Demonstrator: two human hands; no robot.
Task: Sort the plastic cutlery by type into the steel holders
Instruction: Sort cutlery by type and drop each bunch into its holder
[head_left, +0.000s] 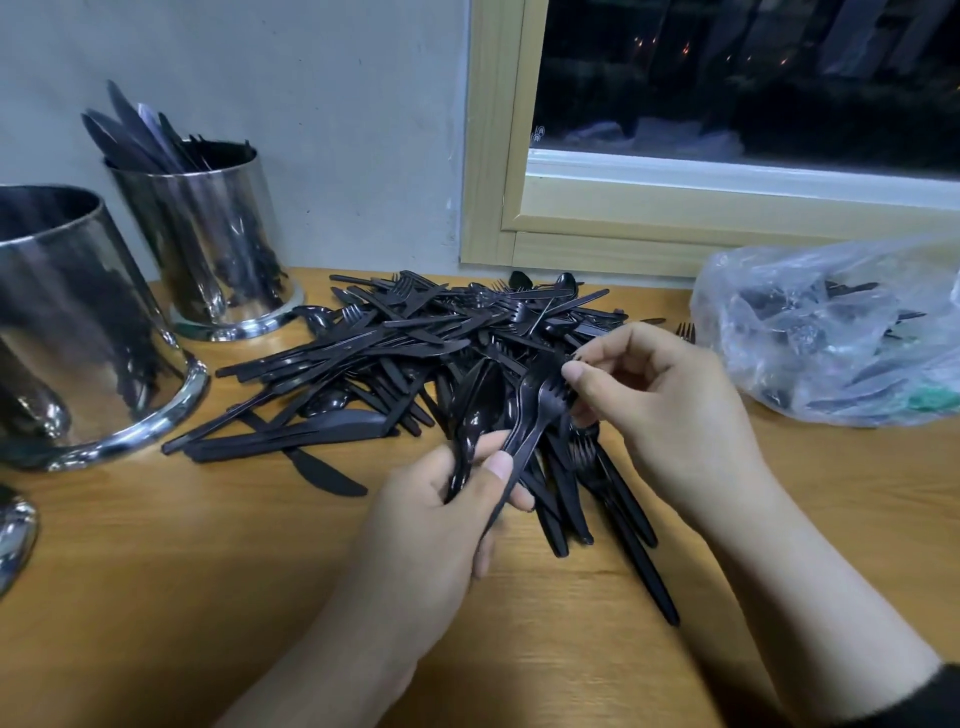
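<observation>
A heap of black plastic cutlery (415, 343) covers the middle of the wooden table (182, 561): forks, knives and spoons mixed. My left hand (441, 514) grips a small bundle of spoons and forks (498, 415) by the handles. My right hand (660, 405) pinches the tines of a fork (550, 400) in that bundle. A steel holder (208, 244) at the back left has black knives standing in it. A larger steel holder (67, 332) stands nearer on the left; its inside is hidden. A third steel base (13, 530) shows at the left edge.
A clear plastic bag (831, 332) with more black cutlery lies at the right of the table. A wall and a wooden-framed window (498, 156) close off the back. Bare wood shows in front of the heap, around my forearms.
</observation>
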